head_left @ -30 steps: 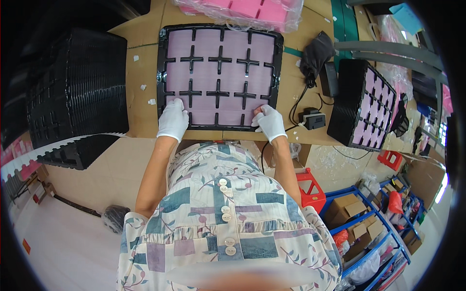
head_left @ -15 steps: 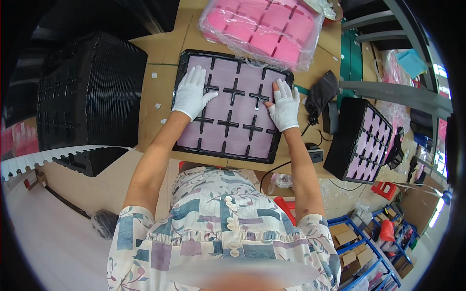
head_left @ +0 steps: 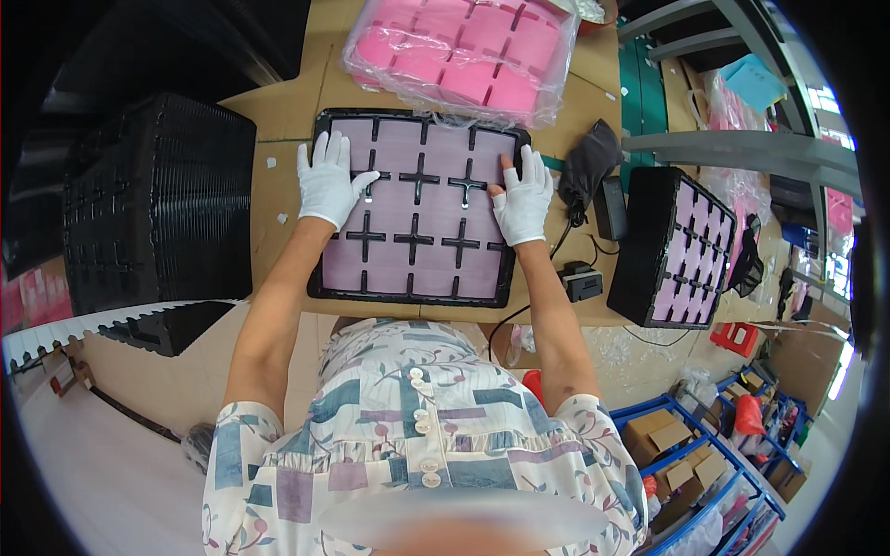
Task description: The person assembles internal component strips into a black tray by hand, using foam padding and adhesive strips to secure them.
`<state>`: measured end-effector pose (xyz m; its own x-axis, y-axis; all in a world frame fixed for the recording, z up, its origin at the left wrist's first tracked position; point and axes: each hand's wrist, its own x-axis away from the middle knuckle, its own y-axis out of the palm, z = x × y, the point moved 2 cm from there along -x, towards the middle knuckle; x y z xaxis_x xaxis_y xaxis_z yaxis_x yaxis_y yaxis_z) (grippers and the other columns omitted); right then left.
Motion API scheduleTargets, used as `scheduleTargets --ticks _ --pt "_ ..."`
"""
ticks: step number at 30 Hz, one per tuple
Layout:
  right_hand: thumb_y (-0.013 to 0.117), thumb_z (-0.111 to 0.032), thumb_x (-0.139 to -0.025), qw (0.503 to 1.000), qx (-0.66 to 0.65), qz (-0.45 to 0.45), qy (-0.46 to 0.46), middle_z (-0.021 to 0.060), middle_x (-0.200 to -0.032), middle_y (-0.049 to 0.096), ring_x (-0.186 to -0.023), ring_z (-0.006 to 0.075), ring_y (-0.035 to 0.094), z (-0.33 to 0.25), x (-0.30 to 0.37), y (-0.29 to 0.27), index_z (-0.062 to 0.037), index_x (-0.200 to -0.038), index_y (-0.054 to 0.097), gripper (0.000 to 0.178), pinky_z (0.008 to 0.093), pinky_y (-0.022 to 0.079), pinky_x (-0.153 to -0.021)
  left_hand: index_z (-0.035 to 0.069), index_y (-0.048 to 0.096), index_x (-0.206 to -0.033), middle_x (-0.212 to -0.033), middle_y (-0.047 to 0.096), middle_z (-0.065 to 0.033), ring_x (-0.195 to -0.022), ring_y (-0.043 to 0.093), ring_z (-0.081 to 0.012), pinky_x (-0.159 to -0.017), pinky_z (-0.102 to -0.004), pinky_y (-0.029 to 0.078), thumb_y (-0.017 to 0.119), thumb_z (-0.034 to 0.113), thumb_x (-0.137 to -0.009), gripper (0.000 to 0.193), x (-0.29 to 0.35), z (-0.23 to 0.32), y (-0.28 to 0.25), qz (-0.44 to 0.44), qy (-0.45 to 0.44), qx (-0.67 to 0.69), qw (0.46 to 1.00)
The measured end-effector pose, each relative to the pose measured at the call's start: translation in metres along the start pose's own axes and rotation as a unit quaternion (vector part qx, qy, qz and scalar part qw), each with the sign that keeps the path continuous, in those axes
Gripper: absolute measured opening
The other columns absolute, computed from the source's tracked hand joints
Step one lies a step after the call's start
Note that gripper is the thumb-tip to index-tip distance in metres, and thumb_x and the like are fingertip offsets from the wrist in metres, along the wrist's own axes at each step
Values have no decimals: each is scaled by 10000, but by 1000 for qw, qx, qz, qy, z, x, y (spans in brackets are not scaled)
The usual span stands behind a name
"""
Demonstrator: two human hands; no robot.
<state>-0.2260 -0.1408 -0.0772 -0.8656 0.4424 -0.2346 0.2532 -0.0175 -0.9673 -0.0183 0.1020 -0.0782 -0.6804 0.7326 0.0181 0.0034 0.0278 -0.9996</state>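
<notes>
A black plastic tray (head_left: 413,273) lies in front of me, with lilac-purple pads filling its pockets between raised black crosses. My left hand (head_left: 326,190), in a white glove, rests flat across the tray's left rim, fingers stretched out and thumb pointing inward over a pad. On the opposite side, my right hand (head_left: 525,206) lies along the right rim with its fingers extended. Its glove leaves the thumb and one fingertip bare. Neither hand grips anything. The palms hide parts of both side rims.
Behind the tray sits a plastic-wrapped pack of pink pads (head_left: 464,56). Tall stacked black trays (head_left: 167,204) stand at left. On the right are a dark pouch (head_left: 591,162), a corded black box (head_left: 582,282) and another stack of lilac-filled trays (head_left: 672,250). Grey metal bars (head_left: 723,153) cross beyond.
The whole view has shifted, so the tray and table appear farther left. My left hand has slid slightly outward onto the left rim, its fingers a little more spread. My right hand stays at the right rim.
</notes>
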Motion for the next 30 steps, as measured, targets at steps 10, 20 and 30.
scheduleTargets --ticks 10,20,30 --pt "687 -276 -796 962 -69 -89 248 207 -1137 621 -1016 389 593 -3 51 -34 1 -1051 637 380 453 479 -881 9 586 -1171 -1162 563 -245 -1099 532 -413 -958 -475 421 616 283 -883 399 89 -53 19 22 -214 232 949" --pt "667 -178 -826 958 -138 35 249 207 -1081 643 -927 368 640 -51 73 -92 32 -1117 616 362 401 517 -800 42 583 -1237 -1098 604 -217 -1055 559 -377 -946 -432 428 673 210 -854 429 131 -41 37 76 -256 382 885" --pt "702 -136 -783 939 -225 195 174 221 -942 623 -783 393 644 -24 135 -126 42 -1239 527 520 389 540 -663 -55 445 -1361 -1359 502 -210 -1240 483 -312 -1073 -389 341 596 164 -938 500 143 0 10 160 -251 452 841"
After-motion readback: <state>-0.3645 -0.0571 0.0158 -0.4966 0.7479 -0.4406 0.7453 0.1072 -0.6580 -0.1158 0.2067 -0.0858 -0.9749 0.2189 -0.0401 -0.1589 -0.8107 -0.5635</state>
